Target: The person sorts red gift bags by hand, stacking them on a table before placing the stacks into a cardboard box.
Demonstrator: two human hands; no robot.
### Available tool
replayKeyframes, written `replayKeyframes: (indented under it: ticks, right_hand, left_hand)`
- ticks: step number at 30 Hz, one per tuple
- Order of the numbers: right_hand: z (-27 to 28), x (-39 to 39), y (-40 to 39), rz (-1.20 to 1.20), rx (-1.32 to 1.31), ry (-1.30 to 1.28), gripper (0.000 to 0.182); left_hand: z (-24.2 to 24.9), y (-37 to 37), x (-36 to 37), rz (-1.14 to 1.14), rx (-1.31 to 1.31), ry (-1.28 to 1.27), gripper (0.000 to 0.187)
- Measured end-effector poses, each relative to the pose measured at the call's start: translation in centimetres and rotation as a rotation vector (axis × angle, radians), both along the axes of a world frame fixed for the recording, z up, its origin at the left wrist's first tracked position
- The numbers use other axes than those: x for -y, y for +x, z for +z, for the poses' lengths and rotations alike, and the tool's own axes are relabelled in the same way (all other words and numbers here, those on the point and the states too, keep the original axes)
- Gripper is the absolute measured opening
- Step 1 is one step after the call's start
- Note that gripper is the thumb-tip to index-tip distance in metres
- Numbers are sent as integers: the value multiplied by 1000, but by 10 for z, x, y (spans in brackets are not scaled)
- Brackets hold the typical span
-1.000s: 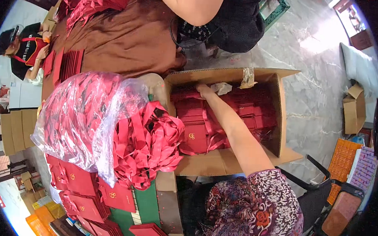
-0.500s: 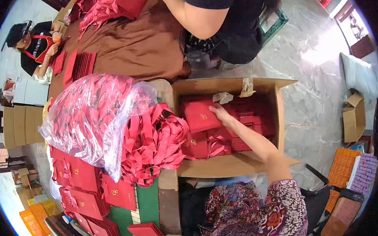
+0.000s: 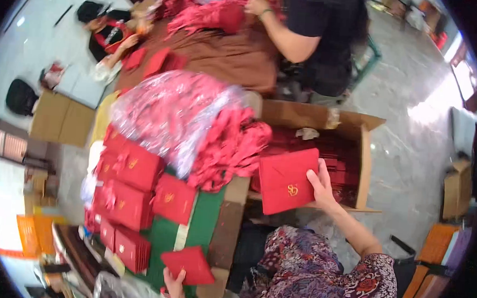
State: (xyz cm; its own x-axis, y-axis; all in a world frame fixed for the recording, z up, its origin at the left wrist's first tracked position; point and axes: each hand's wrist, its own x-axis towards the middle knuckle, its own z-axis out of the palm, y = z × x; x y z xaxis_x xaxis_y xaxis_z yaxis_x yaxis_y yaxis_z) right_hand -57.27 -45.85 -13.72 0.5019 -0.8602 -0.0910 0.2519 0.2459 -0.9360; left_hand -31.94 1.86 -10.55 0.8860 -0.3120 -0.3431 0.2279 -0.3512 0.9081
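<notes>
My right hand (image 3: 323, 185) grips a flat red envelope-like packet (image 3: 288, 178) with a gold emblem by its right edge, raised over the near side of an open cardboard box (image 3: 364, 172). More red packets (image 3: 337, 170) fill the box. At the table's near end, my left hand (image 3: 176, 289) is closed on another red packet (image 3: 192, 265), thumb on top. Stacks of similar packets (image 3: 125, 202), some with ribbons, lie on the green table surface (image 3: 205, 212). Beyond them a clear plastic bag (image 3: 160, 102) spills pink-red ribbons (image 3: 233, 149).
Across the brown-covered table (image 3: 221, 59) a person in black (image 3: 325, 40) handles red items. Another person in a cap (image 3: 107, 34) works at the far left. Cardboard boxes (image 3: 62, 118) stand at left, and orange crates (image 3: 433, 251) at right.
My right hand has lifted a red packet out of the box and brought it toward me. The packet in my left hand has come further into view. The whole view has shifted.
</notes>
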Motion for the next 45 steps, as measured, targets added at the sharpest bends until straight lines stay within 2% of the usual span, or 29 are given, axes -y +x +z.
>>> replayKeyframes:
  ticks: [1, 4, 6, 8, 12, 14, 16, 18, 19, 20, 23, 26, 28, 30, 32, 34, 35, 37, 38, 40, 41, 42, 43, 44, 45]
  right_hand:
    - [15, -15, 9, 70, 69, 72, 59]
    - [37, -52, 41, 301, 132, 14, 63]
    - [36, -79, 69, 340, 101, -108, 64]
    - [52, -100, 90, 450, 114, -190, 62]
    - [59, -150, 136, 610, 124, -183, 62]
    - [60, -182, 156, 600, 224, -152, 43]
    - [80, -201, 170, 770, 263, -204, 32]
    - [64, -208, 175, 884, 70, -443, 26]
    - [89, -211, 178, 907, 54, -558, 25]
    - [101, -209, 183, 912, 51, -561, 25]
    - [124, -203, 198, 1098, 93, -1137, 29]
    - [137, -199, 208, 1144, 76, -1289, 29]
    - [139, -197, 212, 1174, 85, -1271, 27]
    - [141, -198, 212, 1113, -70, -854, 25]
    - [107, -194, 222, 1049, -96, -639, 31]
    - [94, -204, 224, 1010, 17, 187, 35]
    - [92, -204, 222, 1011, 18, 185, 35]
    - [83, -197, 215, 1143, -292, 928, 38]
    - [59, -195, 207, 1147, -294, 927, 38]
    - [2, -198, 186, 1321, 24, 1583, 37]
    - [15, -206, 177, 1263, -303, 1252, 38]
    - [41, -217, 169, 1170, -594, 905, 38]
    - [65, -223, 163, 1214, -564, 977, 43]
    - [55, -226, 160, 1214, -568, 979, 43]
    - [46, -232, 156, 1216, -553, 896, 44]
  left_hand:
    - [3, -4, -2, 5, 18, -31, 56]
    - [23, -21, 5, 8, 146, -89, 57]
    - [31, -32, -2, 2, 230, -98, 56]
    - [27, -50, -9, 75, 193, -208, 51]
    - [12, -72, -27, 186, 109, -266, 43]
    - [16, -79, -24, 131, 278, -414, 42]
    - [14, -83, -26, 110, 334, -378, 47]
    - [14, -89, -24, 124, 214, -451, 56]
    - [15, -89, -24, 91, 200, -482, 58]
    - [19, -89, -24, 95, 198, -485, 58]
    - [27, -90, -25, 2, 183, -379, 57]
    - [25, -87, -22, -84, 244, -344, 56]
    - [24, -87, -19, -78, 237, -351, 57]
    - [21, -88, -17, -55, 220, -408, 56]
    - [15, -89, -13, -28, 208, -465, 55]
    - [9, -91, -10, 96, 139, -703, 53]
    - [5, -89, -11, 97, 141, -704, 53]
    - [2, -85, -14, 35, 222, -747, 53]
    - [3, -84, -16, 39, 224, -747, 53]
    - [10, -84, -18, -4, 231, -717, 61]
    - [14, -83, -20, 3, 231, -718, 61]
    - [19, -81, -22, -8, 187, -667, 70]
    - [23, -80, -22, -22, 142, -616, 79]
    - [26, -80, -20, -20, 139, -617, 79]
    - [29, -80, -18, -24, 157, -602, 89]
